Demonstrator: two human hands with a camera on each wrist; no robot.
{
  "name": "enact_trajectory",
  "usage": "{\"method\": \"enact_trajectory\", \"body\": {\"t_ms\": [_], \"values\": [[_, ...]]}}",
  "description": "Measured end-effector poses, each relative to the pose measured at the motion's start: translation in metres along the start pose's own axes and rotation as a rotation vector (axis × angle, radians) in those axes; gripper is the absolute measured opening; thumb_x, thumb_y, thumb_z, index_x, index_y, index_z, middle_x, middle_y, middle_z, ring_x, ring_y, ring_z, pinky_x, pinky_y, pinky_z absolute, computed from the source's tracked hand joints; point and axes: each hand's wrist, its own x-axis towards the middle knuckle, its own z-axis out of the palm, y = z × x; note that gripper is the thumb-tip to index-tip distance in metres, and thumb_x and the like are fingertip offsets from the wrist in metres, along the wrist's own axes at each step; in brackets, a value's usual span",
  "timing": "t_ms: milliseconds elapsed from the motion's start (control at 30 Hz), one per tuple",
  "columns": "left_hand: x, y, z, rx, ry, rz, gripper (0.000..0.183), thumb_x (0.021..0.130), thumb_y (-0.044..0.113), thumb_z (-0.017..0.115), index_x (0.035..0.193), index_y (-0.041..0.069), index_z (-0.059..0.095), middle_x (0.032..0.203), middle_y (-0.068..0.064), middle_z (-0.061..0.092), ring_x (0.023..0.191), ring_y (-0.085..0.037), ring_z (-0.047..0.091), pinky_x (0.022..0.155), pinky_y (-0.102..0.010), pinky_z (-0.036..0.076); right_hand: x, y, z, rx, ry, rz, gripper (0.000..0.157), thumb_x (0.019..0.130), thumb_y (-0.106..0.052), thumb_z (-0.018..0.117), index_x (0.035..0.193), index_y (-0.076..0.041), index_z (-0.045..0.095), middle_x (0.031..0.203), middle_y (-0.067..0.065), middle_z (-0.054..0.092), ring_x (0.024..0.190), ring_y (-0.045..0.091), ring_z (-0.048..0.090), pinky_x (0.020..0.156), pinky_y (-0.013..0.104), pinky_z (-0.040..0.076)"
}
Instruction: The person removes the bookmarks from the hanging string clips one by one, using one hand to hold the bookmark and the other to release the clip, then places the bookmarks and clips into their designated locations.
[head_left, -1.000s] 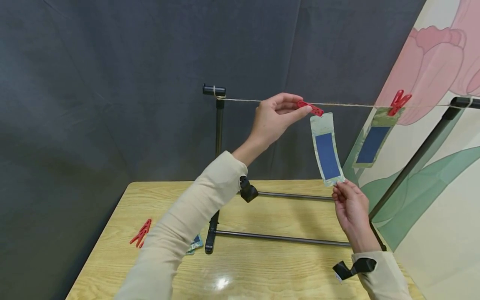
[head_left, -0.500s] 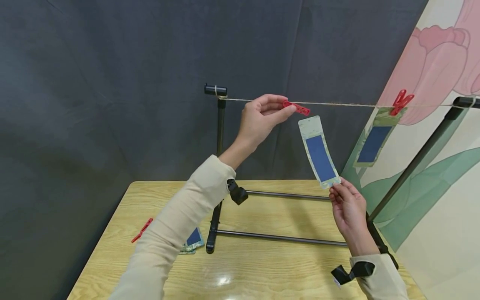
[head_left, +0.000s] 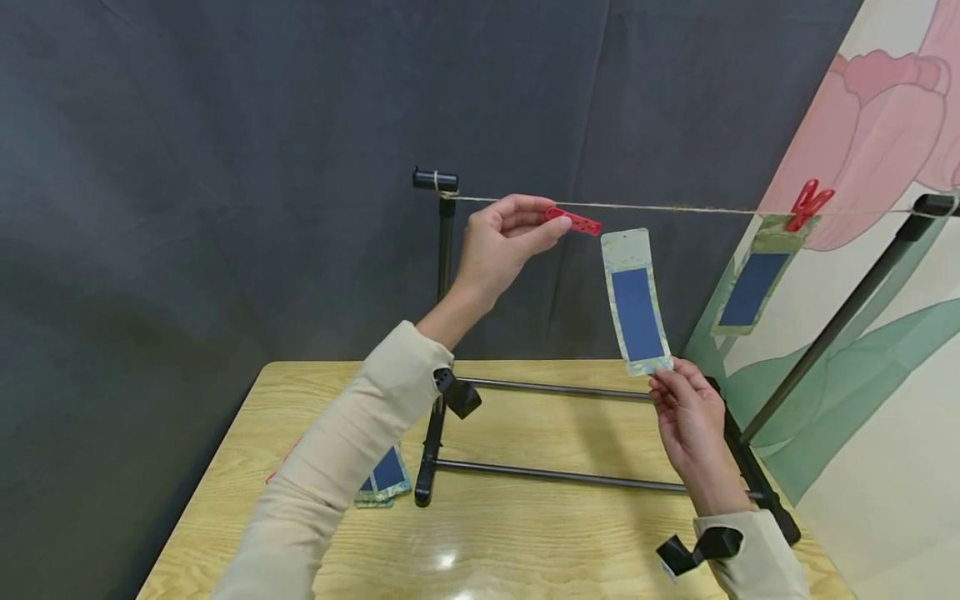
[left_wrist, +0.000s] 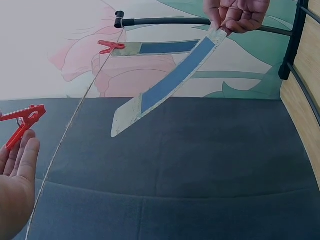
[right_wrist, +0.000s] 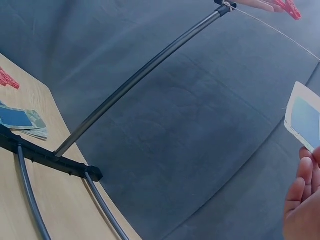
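My left hand (head_left: 495, 246) pinches a red clothespin (head_left: 576, 222) between thumb and fingers, just below the string (head_left: 660, 208). In the left wrist view, the jaws of that clothespin (left_wrist: 31, 114) look parted. My right hand (head_left: 693, 425) pinches the bottom edge of a long, pale green card with a dark blue panel (head_left: 639, 312), like a bookmark. The card stands upright with a slight bend and a small hole near its top. Its top edge lies below the string, a little right of the clothespin and apart from it.
A similar card (head_left: 757, 283) hangs from the string at right, clipped by a red clothespin (head_left: 808, 206). The black frame (head_left: 435, 433) carries the string and stands on the wooden table (head_left: 525, 550). Several cards (head_left: 386, 475) and red clothespins (right_wrist: 7, 80) lie at left, partly behind the left sleeve.
My left hand has moved left with the clothespin, away from the card's top corner. The card in my right hand has shifted left, leaned left, then come back more upright.
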Motion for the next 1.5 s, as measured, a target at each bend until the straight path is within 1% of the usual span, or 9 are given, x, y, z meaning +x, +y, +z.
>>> {"method": "enact_trajectory", "body": {"t_ms": [200,333,567,700,867,1067,1200,1400,1500], "values": [[-0.004,0.0,-0.009,-0.021,0.012,-0.013,0.027,0.083,-0.003,0.074,0.108,-0.008,0.065,0.098,-0.015,0.069,0.086,-0.024,0.069,0.082,-0.035,0.054,-0.004,0.002,0.005,-0.043,-0.011,-0.012,0.015,0.092,0.011,0.056,0.092,0.0,0.066,0.076,0.009,0.066,0.066,0.013,0.066,0.061,0.019,0.052],[-0.008,0.001,-0.016,-0.026,0.029,-0.019,0.027,0.083,-0.004,0.074,0.108,-0.007,0.066,0.097,-0.015,0.069,0.084,-0.023,0.069,0.082,-0.035,0.054,-0.006,0.004,0.007,-0.066,-0.027,-0.003,0.015,0.092,0.01,0.056,0.09,-0.001,0.065,0.076,0.008,0.067,0.066,0.012,0.066,0.061,0.019,0.052],[-0.017,0.0,-0.027,-0.005,0.044,-0.036,0.027,0.083,-0.002,0.074,0.109,-0.008,0.065,0.096,-0.014,0.069,0.082,-0.022,0.069,0.082,-0.035,0.054,-0.011,0.008,0.008,-0.067,-0.047,0.02,0.017,0.093,0.011,0.054,0.089,0.0,0.065,0.077,0.008,0.067,0.066,0.012,0.065,0.064,0.02,0.053],[-0.018,-0.001,-0.031,-0.01,0.048,-0.04,0.027,0.084,-0.002,0.074,0.108,-0.007,0.066,0.095,-0.014,0.069,0.081,-0.022,0.069,0.082,-0.036,0.054,-0.013,0.01,0.01,-0.068,-0.057,0.027,0.016,0.093,0.012,0.054,0.089,0.0,0.065,0.077,0.008,0.067,0.066,0.012,0.065,0.064,0.02,0.053],[-0.021,0.0,-0.034,-0.01,0.044,-0.041,0.026,0.084,-0.002,0.073,0.108,-0.007,0.066,0.095,-0.014,0.069,0.08,-0.022,0.068,0.083,-0.035,0.054,-0.016,0.014,0.01,-0.098,-0.061,0.039,0.015,0.093,0.01,0.054,0.089,-0.002,0.064,0.077,0.008,0.066,0.067,0.012,0.064,0.063,0.019,0.052],[-0.025,-0.003,-0.039,-0.017,0.04,-0.037,0.026,0.084,-0.003,0.073,0.109,-0.008,0.065,0.095,-0.014,0.069,0.081,-0.027,0.068,0.082,-0.037,0.054,-0.023,0.018,0.009,-0.11,-0.069,0.057,0.016,0.094,0.009,0.054,0.089,-0.003,0.065,0.076,0.007,0.066,0.066,0.011,0.064,0.062,0.019,0.052],[-0.029,-0.003,-0.043,-0.024,0.042,-0.04,0.027,0.085,-0.003,0.072,0.11,-0.009,0.064,0.094,-0.013,0.069,0.08,-0.024,0.068,0.082,-0.037,0.054,-0.027,0.02,0.009,-0.108,-0.067,0.071,0.017,0.094,0.009,0.054,0.089,-0.003,0.065,0.076,0.007,0.066,0.066,0.011,0.064,0.062,0.019,0.052],[-0.033,-0.002,-0.05,-0.056,0.068,-0.045,0.025,0.085,-0.005,0.071,0.109,-0.009,0.065,0.094,-0.013,0.069,0.081,-0.026,0.069,0.082,-0.038,0.054,-0.032,0.025,0.01,-0.108,-0.076,0.077,0.018,0.094,0.01,0.053,0.088,-0.003,0.064,0.077,0.007,0.066,0.067,0.011,0.064,0.062,0.019,0.052],[-0.036,-0.003,-0.054,-0.071,0.082,-0.049,0.023,0.084,-0.007,0.071,0.107,-0.007,0.066,0.093,-0.012,0.069,0.08,-0.023,0.069,0.082,-0.037,0.054,-0.034,0.029,0.01,-0.121,-0.073,0.082,0.018,0.094,0.01,0.053,0.088,-0.003,0.064,0.077,0.006,0.066,0.066,0.011,0.064,0.062,0.019,0.052]]}}
